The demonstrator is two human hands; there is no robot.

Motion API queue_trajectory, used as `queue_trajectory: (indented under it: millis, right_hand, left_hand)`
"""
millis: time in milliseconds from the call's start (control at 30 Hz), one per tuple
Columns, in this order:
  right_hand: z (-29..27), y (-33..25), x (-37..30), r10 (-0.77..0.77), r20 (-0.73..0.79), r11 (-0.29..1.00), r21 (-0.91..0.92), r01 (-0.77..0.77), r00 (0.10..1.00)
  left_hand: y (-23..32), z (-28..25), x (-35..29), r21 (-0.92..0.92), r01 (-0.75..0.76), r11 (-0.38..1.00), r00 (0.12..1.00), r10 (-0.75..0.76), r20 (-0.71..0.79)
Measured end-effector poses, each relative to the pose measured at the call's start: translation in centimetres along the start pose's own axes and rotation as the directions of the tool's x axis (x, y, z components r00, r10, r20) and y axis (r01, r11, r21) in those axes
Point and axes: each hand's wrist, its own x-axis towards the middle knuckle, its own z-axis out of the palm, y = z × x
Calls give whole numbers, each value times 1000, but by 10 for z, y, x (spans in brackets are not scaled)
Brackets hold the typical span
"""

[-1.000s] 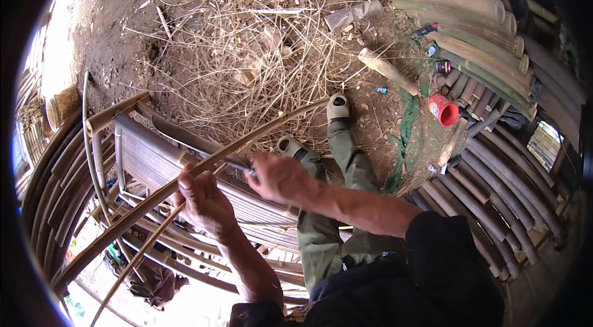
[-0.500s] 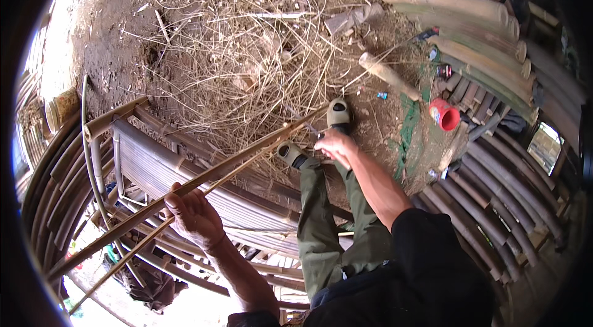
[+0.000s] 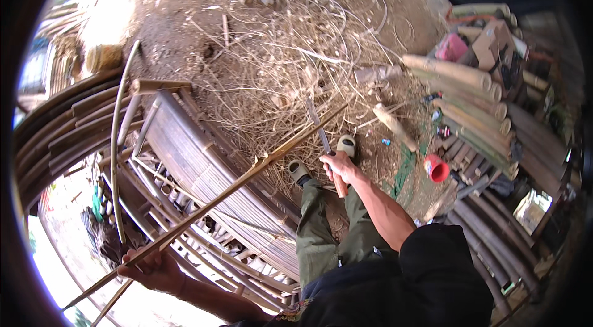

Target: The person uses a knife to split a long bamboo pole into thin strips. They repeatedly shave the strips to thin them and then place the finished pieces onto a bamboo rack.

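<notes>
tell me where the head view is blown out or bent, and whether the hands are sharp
Head view: glare whitens the lower left corner behind the left hand; the bamboo strip and the stacked poles bow with the fisheye rim; the right hand on the knife is fairly sharp; the right edge falls into dark shade.

The left hand (image 3: 154, 268) was low and far out to the person's left, fingers curled shut, its forearm running back toward the body along the lower edge. The right arm, bare below a dark sleeve, stretched forward over the knees, and the right hand (image 3: 338, 167) was clenched in a fist.
</notes>
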Motion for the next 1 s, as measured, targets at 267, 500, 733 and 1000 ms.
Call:
queue_trajectory:
  millis: [267, 500, 733, 1000]
  right_hand:
    - [-19, -33, -52, -534, -115, 205, -979, -3, 837]
    - [-57, -39, -67, -518, -447, 408, -878, -249, 730]
    - [-73, -61, -134, -336, -566, 664, -709, -238, 752]
    - [59, -26, -156, -441, -186, 383, -924, -4, 878]
  left_hand:
    - [155, -9, -63, 309, -73, 948, 750, 256, -610]
    - [344, -118, -85, 204, -417, 885, 768, 464, -442]
    - [433, -193, -91, 784, -154, 602, 515, 726, -456]
    - [377, -280, -53, 811, 211, 546, 752, 439, -491]
